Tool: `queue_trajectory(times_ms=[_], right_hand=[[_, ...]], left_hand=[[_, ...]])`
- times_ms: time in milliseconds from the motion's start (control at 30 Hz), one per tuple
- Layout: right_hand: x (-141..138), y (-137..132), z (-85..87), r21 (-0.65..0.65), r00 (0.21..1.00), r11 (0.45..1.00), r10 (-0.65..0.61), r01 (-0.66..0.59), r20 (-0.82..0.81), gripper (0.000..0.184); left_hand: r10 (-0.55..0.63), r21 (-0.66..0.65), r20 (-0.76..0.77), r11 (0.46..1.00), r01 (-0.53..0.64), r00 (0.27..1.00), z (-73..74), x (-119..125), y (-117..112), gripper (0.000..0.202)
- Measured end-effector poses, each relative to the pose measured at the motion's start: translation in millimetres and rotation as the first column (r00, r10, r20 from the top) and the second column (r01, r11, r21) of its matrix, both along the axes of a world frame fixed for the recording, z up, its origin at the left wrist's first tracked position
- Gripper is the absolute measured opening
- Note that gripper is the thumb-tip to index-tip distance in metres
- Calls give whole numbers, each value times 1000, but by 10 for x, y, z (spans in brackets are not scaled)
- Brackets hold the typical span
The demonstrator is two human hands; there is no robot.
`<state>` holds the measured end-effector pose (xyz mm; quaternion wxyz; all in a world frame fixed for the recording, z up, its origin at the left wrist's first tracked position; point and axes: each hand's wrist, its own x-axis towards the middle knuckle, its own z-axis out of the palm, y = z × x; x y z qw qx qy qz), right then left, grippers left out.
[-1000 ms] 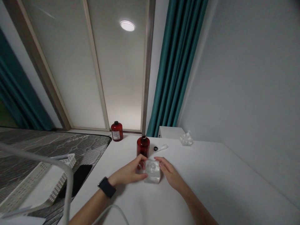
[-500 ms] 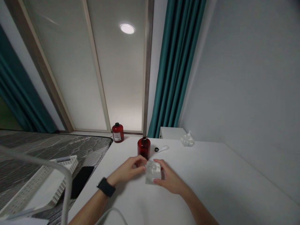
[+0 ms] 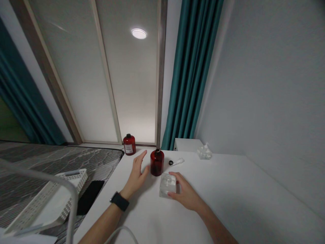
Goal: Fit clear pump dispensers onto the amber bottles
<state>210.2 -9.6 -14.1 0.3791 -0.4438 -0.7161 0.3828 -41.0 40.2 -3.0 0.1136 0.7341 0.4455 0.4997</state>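
On the white table, my right hand [image 3: 183, 191] grips a clear, square block-like container [image 3: 167, 184] by its right side, thumb and fingers at its near and far edges. My left hand [image 3: 136, 176] is lifted, empty, with fingers spread, just left of an uncapped dark red bottle [image 3: 157, 163]. That bottle stands upright behind the clear container. Right of it lie a small black ring or cap [image 3: 171, 162] and a whitish, see-through strip-like piece [image 3: 179, 161]. A second red bottle [image 3: 129, 145], with a black cap and white label, stands at the far left corner.
A crumpled clear plastic bag [image 3: 204, 152] sits at the table's back edge, by a white box-like cabinet [image 3: 188, 145]. To the left are a white perforated basket [image 3: 48, 200] and a black flat object [image 3: 90, 196]. A pale curved tube [image 3: 72, 203] crosses the near left.
My left hand has let go of the clear container and moved up and left, fingers opening beside the red bottle. My right hand keeps its hold on the container.
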Motion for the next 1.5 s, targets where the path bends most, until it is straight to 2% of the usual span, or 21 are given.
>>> queue_trajectory(times_ms=[100,233,433,567,633,800,967,1100,1167,1267,1400,1500], right_hand=[[6,21,-15,15,1000,1000,-25,25,10,67],[14,44,-34,29,998,998,-52,51,25,66],[19,49,-39,41,999,998,-45,44,20,66],[19,44,-30,42,998,998,-52,51,30,66],[20,40,-29,41,998,998,-50,49,33,66],[19,33,-39,34,999,999,-42,41,30,66],[10,26,-26,31,999,998,-51,50,13,67],[12,29,-24,33,999,998,-50,50,7,66],[16,37,-38,41,999,998,-42,42,6,66],[17,49,-64,57,999,998,-39,39,8,65],[8,51,-69,49,999,998,-50,49,13,67],[2,39,-49,46,998,997,-57,56,9,67]], left_hand=[[-80,-34,-49,996,78,996,-30,4,13,60],[-130,6,-69,991,130,989,11,24,-14,54],[-61,117,-38,991,65,997,135,43,-109,36],[-19,141,9,990,17,1000,135,31,-115,25],[-1,123,34,992,-3,999,111,25,-88,26],[-55,-11,-39,998,54,998,66,38,-9,55],[-81,-20,-115,997,80,990,133,42,-1,50],[-77,-5,-82,997,77,994,224,37,42,36],[-123,-51,-64,991,120,990,260,48,89,43],[-207,-161,-25,966,201,978,286,78,167,66],[-254,-203,30,946,254,967,250,120,226,59],[-238,-205,118,944,258,964,186,158,221,58]])
